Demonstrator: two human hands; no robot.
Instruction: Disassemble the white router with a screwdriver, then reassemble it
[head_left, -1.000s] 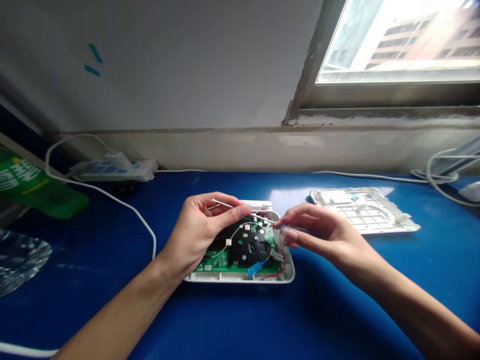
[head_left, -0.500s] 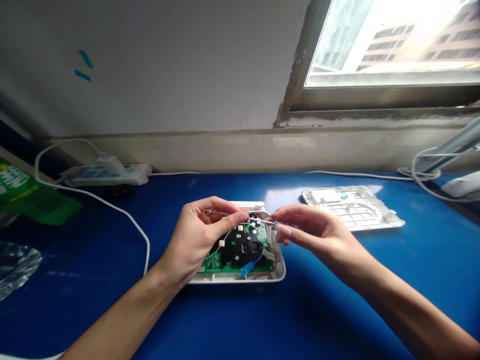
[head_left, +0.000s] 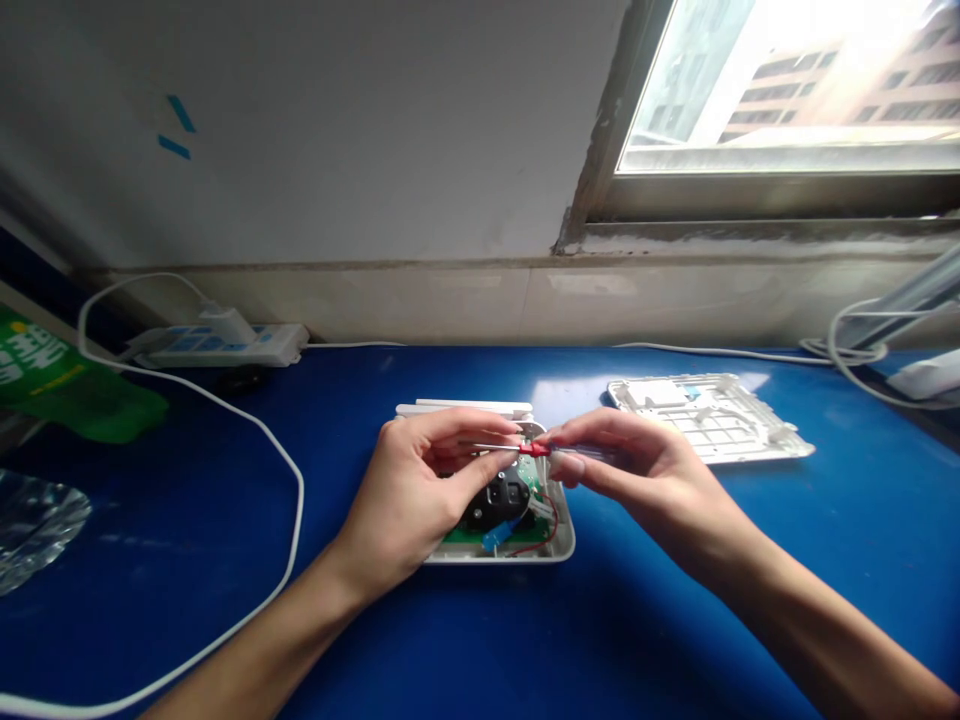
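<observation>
My right hand (head_left: 637,465) is closed in a pinch on the clear, purplish handle of a screwdriver (head_left: 487,446), its thin metal shaft pointing left. My left hand (head_left: 427,485) pinches a small red piece (head_left: 534,450) that sits around the shaft close to the handle. Below both hands lies an opened white device housing (head_left: 568,540) with white bars along its back edge. Inside it show a green circuit board (head_left: 465,535), a black part (head_left: 499,500), a blue tab (head_left: 496,537) and a red wire (head_left: 553,525). My left hand hides much of the board.
A white ribbed cover (head_left: 720,420) lies at the back right. On the left are a power strip (head_left: 277,345) with a plug, a green bottle (head_left: 82,390), clear crumpled plastic (head_left: 37,530) and a long white cable (head_left: 300,490). More cable (head_left: 840,350) coils at the right.
My left hand has slid right along the shaft, bringing the red piece up near the screwdriver's handle. My right hand has hardly moved. More of the board is now covered.
</observation>
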